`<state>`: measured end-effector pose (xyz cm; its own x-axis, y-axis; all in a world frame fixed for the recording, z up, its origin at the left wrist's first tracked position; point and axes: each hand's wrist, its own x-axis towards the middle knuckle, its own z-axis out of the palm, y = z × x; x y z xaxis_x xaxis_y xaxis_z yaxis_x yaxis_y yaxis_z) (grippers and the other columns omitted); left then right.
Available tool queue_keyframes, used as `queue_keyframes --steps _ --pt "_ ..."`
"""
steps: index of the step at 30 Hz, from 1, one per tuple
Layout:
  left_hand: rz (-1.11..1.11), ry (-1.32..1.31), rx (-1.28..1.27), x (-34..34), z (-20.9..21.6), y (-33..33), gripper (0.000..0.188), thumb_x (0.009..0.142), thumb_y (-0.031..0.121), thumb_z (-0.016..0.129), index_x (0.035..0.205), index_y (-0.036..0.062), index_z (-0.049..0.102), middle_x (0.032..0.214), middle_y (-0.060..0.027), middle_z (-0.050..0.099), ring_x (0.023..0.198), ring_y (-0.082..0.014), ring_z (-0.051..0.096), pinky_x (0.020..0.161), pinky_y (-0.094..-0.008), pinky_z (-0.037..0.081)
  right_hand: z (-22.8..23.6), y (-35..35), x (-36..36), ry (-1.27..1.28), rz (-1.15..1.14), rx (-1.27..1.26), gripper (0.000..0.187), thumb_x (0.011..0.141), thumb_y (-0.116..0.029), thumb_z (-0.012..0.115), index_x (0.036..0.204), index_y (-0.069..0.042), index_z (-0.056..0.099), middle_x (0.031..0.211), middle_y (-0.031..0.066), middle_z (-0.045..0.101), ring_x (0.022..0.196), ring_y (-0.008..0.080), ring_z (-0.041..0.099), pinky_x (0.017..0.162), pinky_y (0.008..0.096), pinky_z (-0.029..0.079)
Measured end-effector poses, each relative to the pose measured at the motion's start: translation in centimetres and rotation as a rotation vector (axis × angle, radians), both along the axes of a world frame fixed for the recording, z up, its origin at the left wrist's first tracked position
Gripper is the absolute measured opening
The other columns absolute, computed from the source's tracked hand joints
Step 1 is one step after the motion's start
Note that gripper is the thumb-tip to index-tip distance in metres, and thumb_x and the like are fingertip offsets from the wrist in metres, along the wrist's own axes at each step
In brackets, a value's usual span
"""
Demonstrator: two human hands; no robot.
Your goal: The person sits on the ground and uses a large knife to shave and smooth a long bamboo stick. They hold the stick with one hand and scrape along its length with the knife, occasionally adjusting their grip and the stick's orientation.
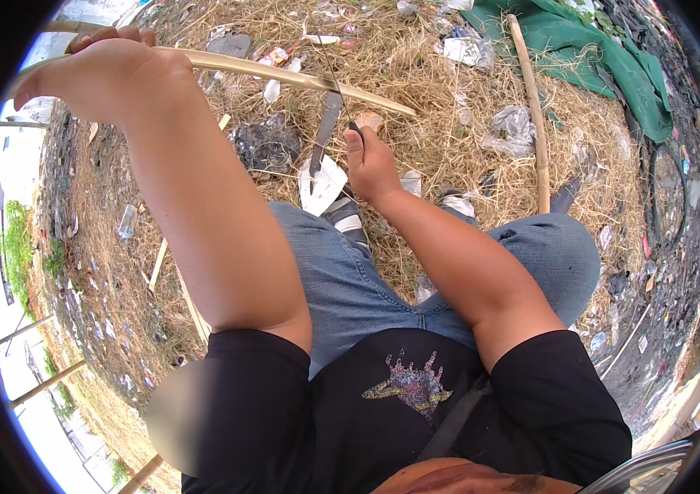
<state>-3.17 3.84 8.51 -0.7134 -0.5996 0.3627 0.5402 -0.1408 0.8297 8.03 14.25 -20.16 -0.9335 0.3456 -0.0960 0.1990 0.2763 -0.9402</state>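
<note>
Pale bamboo strip (243, 66) is held above the straw-covered ground (441, 74), with a knife (356, 128) at it.
In the head view, the left hand (111, 74) grasps the strip; the right hand (375, 165) is clenched on the knife, whose thin blade seems to cross it. Uneven pressure could perhaps make it slip and cut skin. Print on a red wrapper (273, 56) is too small for reading.

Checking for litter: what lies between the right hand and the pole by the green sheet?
From the right hand to the pole: dry grass and crumpled clear plastic, in the head view.
</note>
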Motion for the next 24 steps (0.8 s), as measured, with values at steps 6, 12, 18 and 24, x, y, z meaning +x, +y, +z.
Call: queue_keyframes --steps 6,12,18,24 --pt "-0.023 0.042 0.024 -1.2 -0.2 -1.1 0.076 0.095 0.077 0.007 0.079 0.0087 0.035 0.057 0.0009 0.029 0.051 -0.0118 0.016 0.052 -0.0286 0.021 -1.6 0.8 -0.4 -0.001 -0.048 0.015 0.049 0.106 -0.047 0.04 0.099 -0.002 0.057 0.084 0.0274 0.066 0.084 0.0502 0.062 0.075 0.0555 0.047" --pt "-0.053 0.081 0.019 -1.4 0.2 -0.6 0.077 0.094 0.08 0.008 0.075 0.0096 0.035 0.057 -0.0003 0.029 0.051 -0.0125 0.016 0.052 -0.0287 0.02 -4.3 1.4 0.1 -0.089 -0.087 0.011 0.049 0.106 -0.047 0.04 0.098 -0.002 0.057 0.081 0.028 0.065 0.083 0.0513 0.062 0.077 0.0552 0.047" --pt "-0.194 0.121 -0.08 -0.6 0.5 -0.4 0.08 0.091 0.083 0.009 0.073 0.0092 0.035 0.057 -0.0003 0.029 0.052 -0.0131 0.017 0.052 -0.0296 0.02 -1.2 0.5 -0.2 0.001 -0.057 0.015 0.053 0.106 -0.049 0.038 0.097 0.0 0.056 0.084 0.0284 0.065 0.085 0.0499 0.062 0.077 0.0552 0.047" --pt "-0.133 0.175 -0.109 2.1 3.4 -0.6 0.067 0.098 0.069 0.022 0.077 0.0077 0.035 0.059 -0.0014 0.031 0.051 -0.0143 0.021 0.053 -0.0312 0.023 -2.4 5.5 -1.8 -0.29 -0.212 -0.068 0.058 0.106 -0.049 0.034 0.105 0.003 0.061 0.091 0.0275 0.066 0.094 0.0463 0.063 0.085 0.052 0.046"
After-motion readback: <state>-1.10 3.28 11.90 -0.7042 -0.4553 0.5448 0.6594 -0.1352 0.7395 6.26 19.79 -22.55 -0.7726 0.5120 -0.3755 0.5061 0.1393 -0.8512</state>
